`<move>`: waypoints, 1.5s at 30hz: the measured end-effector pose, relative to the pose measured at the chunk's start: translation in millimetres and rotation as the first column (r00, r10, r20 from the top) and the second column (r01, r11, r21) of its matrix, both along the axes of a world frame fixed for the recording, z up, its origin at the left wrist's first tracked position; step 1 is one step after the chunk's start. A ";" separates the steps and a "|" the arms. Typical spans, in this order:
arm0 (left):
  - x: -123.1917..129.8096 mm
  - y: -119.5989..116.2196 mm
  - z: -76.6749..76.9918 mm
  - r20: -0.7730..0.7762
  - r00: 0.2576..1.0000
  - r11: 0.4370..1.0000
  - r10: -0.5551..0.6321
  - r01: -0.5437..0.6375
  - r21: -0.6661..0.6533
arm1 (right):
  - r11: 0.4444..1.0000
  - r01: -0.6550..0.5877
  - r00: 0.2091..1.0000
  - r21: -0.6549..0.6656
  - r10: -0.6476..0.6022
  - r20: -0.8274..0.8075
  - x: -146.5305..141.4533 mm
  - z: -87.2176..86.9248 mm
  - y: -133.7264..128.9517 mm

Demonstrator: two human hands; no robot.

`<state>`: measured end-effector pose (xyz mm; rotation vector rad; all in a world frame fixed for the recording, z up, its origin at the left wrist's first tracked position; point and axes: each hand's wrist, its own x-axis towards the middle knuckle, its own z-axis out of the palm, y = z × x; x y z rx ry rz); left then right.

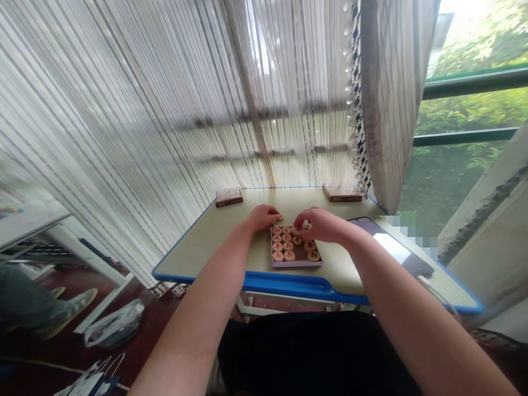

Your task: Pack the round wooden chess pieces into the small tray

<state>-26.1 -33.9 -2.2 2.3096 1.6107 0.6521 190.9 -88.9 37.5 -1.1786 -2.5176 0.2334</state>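
Tray (300,254) of round pieces (289,256), head view: on counter (196,250), 4 o'clock from left grip (272,218), 8 o'clock from right grip (302,227), the nearer, overlapping its 1-o'clock corner. Near-square, no clear long axis; sides point toward 12. Left grip: curled at loose disc (281,218), hold uncertain. Right grip: part-closed over far-row pieces, cannot tell if holding.

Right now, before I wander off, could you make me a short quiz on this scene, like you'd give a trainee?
1. Which is nearer the tablet: the left hand or the right hand?
2. True or false: a bare gap shows among the round pieces in the tray.
3. The table is edged in: A) red, B) blue, C) black.

Key: 1. The right hand. 2. True. 3. B.
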 end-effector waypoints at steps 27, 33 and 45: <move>3.9 0.9 -2.8 -0.042 0.996 0.996 0.084 -0.084 -0.001 | 0.990 -0.093 0.984 -0.102 0.107 0.140 -4.8 -7.5 3.1; 1.8 3.4 -5.7 -0.083 0.996 1.000 0.028 -0.028 0.006 | 0.990 -0.095 0.984 -0.104 0.109 0.138 -4.1 -6.5 2.0; 3.0 2.0 -5.0 -0.076 0.997 0.999 0.033 -0.030 0.034 | 0.991 -0.086 0.988 -0.106 0.099 0.122 -4.2 -6.7 3.2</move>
